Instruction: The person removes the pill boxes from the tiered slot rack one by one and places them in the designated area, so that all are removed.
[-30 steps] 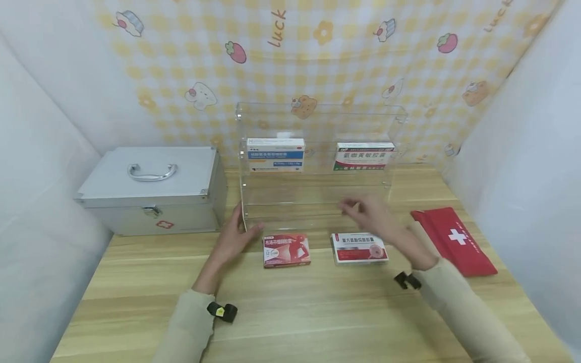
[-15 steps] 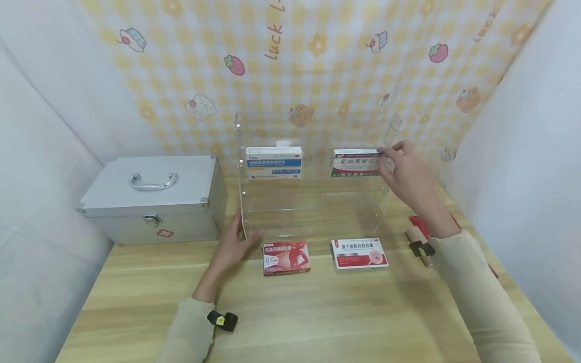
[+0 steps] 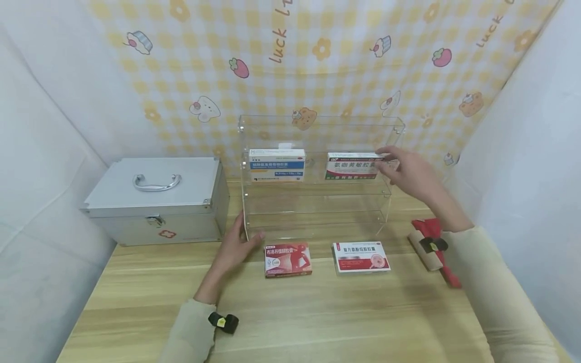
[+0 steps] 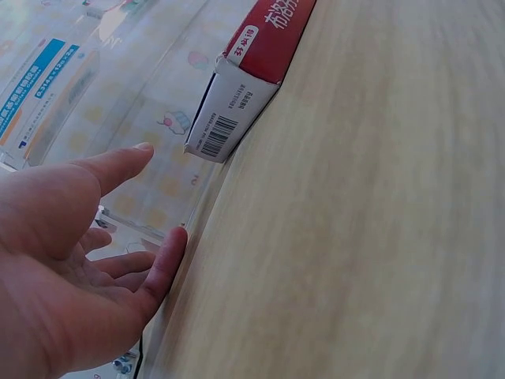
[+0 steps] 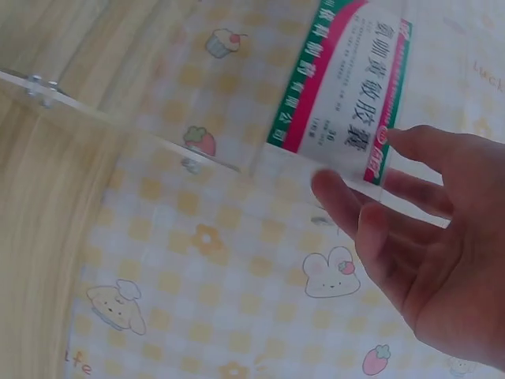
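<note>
A clear acrylic shelf rack point(image 3: 317, 121) stands at the back of the table. On its upper shelf are a blue-and-white medicine box point(image 3: 278, 165) at left and a green-and-white medicine box point(image 3: 350, 166) at right. My right hand point(image 3: 408, 171) touches this right box at its right end. In the right wrist view, its fingertips point(image 5: 335, 193) lie by the box's end and top edge, fingers loosely bent. My left hand point(image 3: 233, 247) rests against the rack's lower left corner, thumb in front and the other fingers partly hidden outside the side panel. In the left wrist view, those fingers look relaxed.
Flat on the table before the rack lie a red medicine box point(image 3: 288, 259) and a white-and-red one point(image 3: 361, 257). A silver first-aid case point(image 3: 154, 201) stands at left. A red pouch point(image 3: 449, 275) lies at right, partly behind the right sleeve.
My right hand has risen from in front of the lower shelf to the green-and-white box. That box has slid a little left along its shelf. The left hand has stayed at the rack.
</note>
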`<state>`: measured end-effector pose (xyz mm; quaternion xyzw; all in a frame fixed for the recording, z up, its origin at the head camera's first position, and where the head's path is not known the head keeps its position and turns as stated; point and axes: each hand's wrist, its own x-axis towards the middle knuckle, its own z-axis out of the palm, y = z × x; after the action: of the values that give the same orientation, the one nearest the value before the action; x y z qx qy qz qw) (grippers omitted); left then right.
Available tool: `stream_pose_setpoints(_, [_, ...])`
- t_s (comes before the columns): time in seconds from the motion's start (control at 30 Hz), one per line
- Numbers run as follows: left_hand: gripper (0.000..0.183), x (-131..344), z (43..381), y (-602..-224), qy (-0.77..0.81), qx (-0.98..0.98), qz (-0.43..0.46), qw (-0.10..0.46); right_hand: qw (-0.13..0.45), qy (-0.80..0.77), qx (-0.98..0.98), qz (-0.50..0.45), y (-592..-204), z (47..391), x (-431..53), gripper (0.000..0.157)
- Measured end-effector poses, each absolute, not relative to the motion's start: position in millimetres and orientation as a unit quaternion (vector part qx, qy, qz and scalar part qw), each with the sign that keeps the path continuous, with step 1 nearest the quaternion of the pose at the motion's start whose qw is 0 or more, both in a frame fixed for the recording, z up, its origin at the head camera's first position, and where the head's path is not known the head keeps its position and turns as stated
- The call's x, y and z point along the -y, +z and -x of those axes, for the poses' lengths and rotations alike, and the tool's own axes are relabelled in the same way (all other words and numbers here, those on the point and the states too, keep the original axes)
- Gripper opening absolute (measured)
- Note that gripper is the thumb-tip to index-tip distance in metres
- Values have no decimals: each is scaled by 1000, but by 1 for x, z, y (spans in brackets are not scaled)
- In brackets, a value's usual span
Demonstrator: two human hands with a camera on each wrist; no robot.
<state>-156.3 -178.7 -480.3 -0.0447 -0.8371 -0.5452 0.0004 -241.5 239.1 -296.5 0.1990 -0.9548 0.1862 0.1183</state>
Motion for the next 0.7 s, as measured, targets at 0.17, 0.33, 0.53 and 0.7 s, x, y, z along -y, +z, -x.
stream_pose_setpoints(0.17, [88,179,155,-480,-539,841,44,1,26,256,946,-196,-281,247,-245,35])
stream_pose_setpoints(0.33, [88,179,155,-482,-535,844,41,-2,-27,270,947,-172,-266,252,-245,28])
stream_pose_setpoints(0.53, [89,178,155,-481,-533,846,36,-2,-41,269,950,-156,-259,255,-244,26])
stream_pose_setpoints(0.7, [90,178,155,-480,-532,846,33,-4,-51,274,947,-162,-257,257,-244,29])
